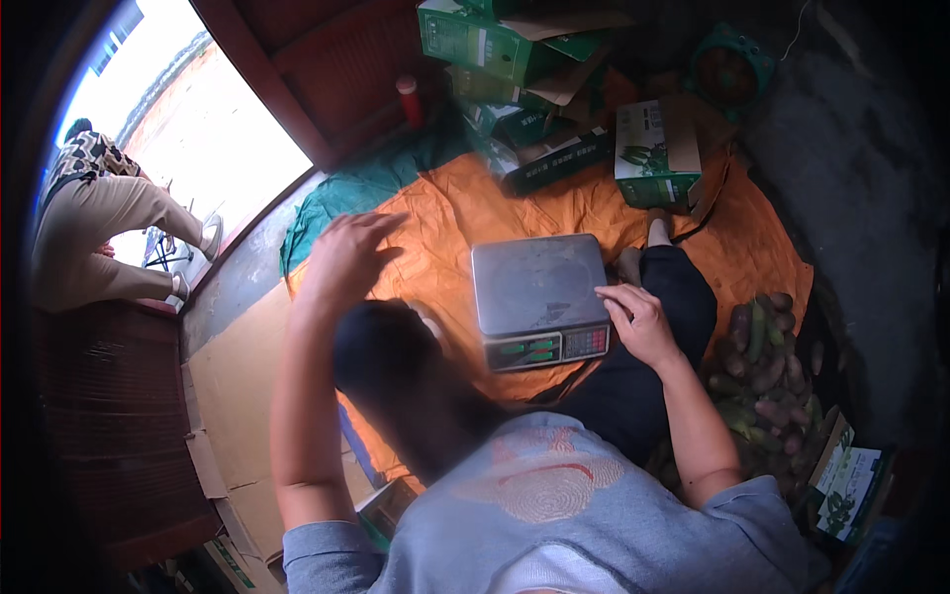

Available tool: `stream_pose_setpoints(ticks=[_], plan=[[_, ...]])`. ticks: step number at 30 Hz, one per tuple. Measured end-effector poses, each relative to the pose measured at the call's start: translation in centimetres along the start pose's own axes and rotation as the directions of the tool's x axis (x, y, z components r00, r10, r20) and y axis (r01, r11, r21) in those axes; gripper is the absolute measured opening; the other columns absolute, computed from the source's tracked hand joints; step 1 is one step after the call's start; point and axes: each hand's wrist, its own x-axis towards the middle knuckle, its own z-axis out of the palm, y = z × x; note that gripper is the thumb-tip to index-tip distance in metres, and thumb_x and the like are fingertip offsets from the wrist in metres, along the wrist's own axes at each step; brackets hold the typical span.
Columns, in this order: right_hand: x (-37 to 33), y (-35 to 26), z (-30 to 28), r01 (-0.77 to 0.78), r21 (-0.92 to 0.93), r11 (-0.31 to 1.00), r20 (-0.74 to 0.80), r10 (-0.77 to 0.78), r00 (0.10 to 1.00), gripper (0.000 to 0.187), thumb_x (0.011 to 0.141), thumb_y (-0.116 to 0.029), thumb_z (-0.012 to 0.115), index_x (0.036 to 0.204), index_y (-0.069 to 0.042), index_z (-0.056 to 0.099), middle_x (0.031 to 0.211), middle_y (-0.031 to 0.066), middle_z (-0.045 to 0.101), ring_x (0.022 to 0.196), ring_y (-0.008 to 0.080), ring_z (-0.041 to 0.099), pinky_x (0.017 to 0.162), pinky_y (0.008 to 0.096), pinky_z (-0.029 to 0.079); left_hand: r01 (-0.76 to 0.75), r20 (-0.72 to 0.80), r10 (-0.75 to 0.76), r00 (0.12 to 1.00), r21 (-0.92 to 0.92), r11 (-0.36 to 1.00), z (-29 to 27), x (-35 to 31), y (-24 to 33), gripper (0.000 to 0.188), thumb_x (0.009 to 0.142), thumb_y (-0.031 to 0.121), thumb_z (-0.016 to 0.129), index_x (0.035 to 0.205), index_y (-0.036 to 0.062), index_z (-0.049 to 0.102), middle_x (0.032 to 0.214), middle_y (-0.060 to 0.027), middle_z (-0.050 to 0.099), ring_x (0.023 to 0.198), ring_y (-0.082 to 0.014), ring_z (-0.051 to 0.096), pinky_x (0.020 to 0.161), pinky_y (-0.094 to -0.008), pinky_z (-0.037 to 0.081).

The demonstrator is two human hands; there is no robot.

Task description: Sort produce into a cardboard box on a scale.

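A digital weighing scale (pixel 539 287) with a flat metal pan and lit green display stands on the orange sheet between my legs. Nothing lies on its pan. My left hand (pixel 346 255) is raised to the left of the scale, above my bent knee, its fingers stretched out and holding nothing. At the right edge of the scale is my right hand (pixel 641 319), thumb and fingers apart, with the fingertips by the pan's rim. Whether they touch it I cannot tell. To the right lies a heap of long purplish and green vegetables (pixel 767 381).
Green cartons (pixel 495 49) are stacked at the back, and an open green-and-white carton (pixel 653 153) stands beyond the scale. A red cylinder (pixel 409 102) is by the door. Flattened cardboard (pixel 242 396) lies left. Another person (pixel 109 218) sits at the doorway.
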Motion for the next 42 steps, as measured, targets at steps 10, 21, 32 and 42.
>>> stream_pose_setpoints(ticks=[10, 21, 32, 42], plan=[[10.3, 17.6, -1.1, -0.316, 0.140, 0.939, 0.023, 0.316, 0.949, 0.039, 0.093, -0.003, 0.062, 0.132, -0.002, 0.058, 0.114, 0.0145, 0.070, 0.087, 0.0194, 0.069, 0.076, 0.0315, 0.056, -0.059, 0.251, 0.096, 0.963, -0.150, 0.987, 8.7, 12.7, 3.1, 0.048, 0.094, 0.037, 0.066, 0.138, 0.0179, 0.060, 0.125, -0.0115, 0.068, 0.116, -0.0317, 0.062, 0.101, -0.0447, 0.049], [17.9, 53.6, -12.8, -0.724, 0.203, 0.659, -0.222, 0.751, 0.622, 0.054, 0.098, -0.009, 0.062, 0.149, -0.007, 0.044, 0.142, 0.0120, 0.057, 0.129, 0.0232, 0.055, 0.103, 0.0351, 0.045, -0.048, 0.438, 0.112, 0.892, -0.154, 0.987, 14.6, 14.9, 1.9, 0.055, 0.089, 0.035, 0.071, 0.140, 0.0156, 0.059, 0.119, -0.0079, 0.068, 0.116, -0.0247, 0.062, 0.100, -0.0393, 0.048], [25.6, 64.1, -9.4, -0.774, -0.037, 0.632, -0.348, 0.718, 0.603, 0.061, 0.092, -0.020, 0.072, 0.143, 0.002, 0.049, 0.139, 0.0120, 0.059, 0.128, 0.0246, 0.055, 0.106, 0.0361, 0.041, -0.091, 0.553, 0.174, 0.815, -0.173, 0.981, 14.0, 16.4, 2.0, 0.062, 0.097, 0.038, 0.059, 0.152, 0.0134, 0.044, 0.137, -0.0136, 0.059, 0.134, -0.0330, 0.051, 0.113, -0.0474, 0.038], [27.7, 64.9, -5.9, -0.801, 0.080, 0.593, -0.205, 0.796, 0.569, 0.056, 0.090, -0.019, 0.073, 0.139, 0.002, 0.054, 0.135, 0.0117, 0.062, 0.123, 0.0242, 0.058, 0.103, 0.0361, 0.043, -0.107, 0.547, 0.200, 0.813, -0.197, 0.975, 13.4, 15.5, 2.5, 0.058, 0.099, 0.032, 0.053, 0.152, 0.0112, 0.044, 0.138, -0.0168, 0.058, 0.136, -0.0352, 0.050, 0.116, -0.0503, 0.033]])
